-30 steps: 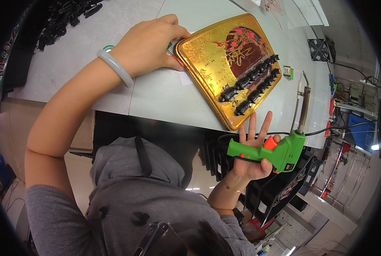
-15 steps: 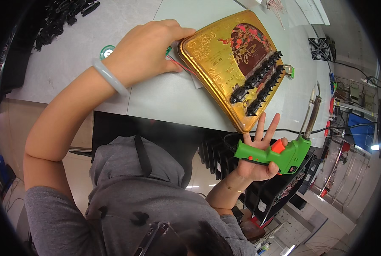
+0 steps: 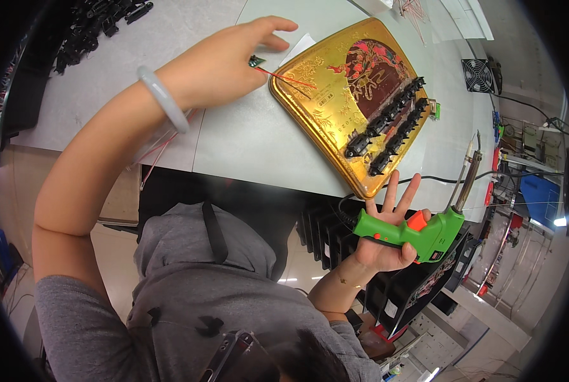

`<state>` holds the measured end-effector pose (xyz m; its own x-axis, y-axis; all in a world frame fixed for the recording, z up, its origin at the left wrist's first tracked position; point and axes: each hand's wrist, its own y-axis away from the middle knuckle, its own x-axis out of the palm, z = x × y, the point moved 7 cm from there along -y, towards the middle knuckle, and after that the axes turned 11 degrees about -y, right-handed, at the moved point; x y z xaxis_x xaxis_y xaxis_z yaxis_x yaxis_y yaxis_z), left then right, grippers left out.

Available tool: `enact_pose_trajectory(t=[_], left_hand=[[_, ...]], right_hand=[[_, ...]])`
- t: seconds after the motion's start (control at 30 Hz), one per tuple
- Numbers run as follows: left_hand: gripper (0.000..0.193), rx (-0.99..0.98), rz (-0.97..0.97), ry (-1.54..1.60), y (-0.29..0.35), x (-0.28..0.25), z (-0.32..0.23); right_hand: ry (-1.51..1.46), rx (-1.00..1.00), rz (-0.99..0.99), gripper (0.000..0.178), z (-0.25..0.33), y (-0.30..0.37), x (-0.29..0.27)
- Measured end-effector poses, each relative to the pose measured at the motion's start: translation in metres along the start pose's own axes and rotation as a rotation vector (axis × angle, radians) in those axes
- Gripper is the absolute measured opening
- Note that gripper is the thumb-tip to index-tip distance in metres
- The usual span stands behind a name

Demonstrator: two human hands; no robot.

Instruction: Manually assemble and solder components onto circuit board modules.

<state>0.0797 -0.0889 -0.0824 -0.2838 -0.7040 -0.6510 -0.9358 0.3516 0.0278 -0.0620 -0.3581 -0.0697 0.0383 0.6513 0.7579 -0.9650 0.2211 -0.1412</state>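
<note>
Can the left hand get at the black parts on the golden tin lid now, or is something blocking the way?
Probably yes: the left hand is beside the golden tin lid and nothing lies between it and the black parts, but it already pinches a small red-wired piece.

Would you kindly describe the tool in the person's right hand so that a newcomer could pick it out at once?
Start at the big golden tin lid lying on the grey table, then drop past the table's near edge, below the lid's lower corner. There the right hand holds a pistol-shaped soldering gun. Its bright green body, orange trigger and long metal tip set it apart from everything around it.
</note>
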Motion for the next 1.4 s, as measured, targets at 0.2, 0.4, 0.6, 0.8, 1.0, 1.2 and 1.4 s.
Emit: enact_pose_trajectory(t=[0.2,0.4,0.6,0.8,1.0,1.2,1.4], left_hand=[[0.062,0.106,0.05,0.174,-0.027,0.017,0.0],[0.049,-0.032,0.005,0.264,-0.035,0.002,-0.002],[0.036,0.233,0.19,0.103,0.031,-0.028,-0.034],[0.022,0.149,0.639,-0.167,0.137,0.033,-0.03],[0.025,-0.153,0.705,-0.55,0.142,0.154,0.074],[0.03,-0.181,0.864,-0.397,0.107,0.251,0.131],[0.038,0.007,0.856,-0.624,0.087,0.267,0.164]], right_hand=[[0.004,0.007,0.01,0.053,0.0,0.001,0.0],[-0.002,0.001,0.004,0.054,-0.003,0.002,-0.002],[0.001,0.035,0.028,0.054,-0.005,0.002,0.002],[0.078,0.05,0.066,0.06,-0.003,-0.001,0.004],[0.289,-0.043,0.035,0.059,0.027,0.014,-0.029],[0.253,0.025,0.092,0.052,0.041,-0.002,-0.043],[0.162,0.147,0.074,0.047,0.031,-0.019,-0.054]])
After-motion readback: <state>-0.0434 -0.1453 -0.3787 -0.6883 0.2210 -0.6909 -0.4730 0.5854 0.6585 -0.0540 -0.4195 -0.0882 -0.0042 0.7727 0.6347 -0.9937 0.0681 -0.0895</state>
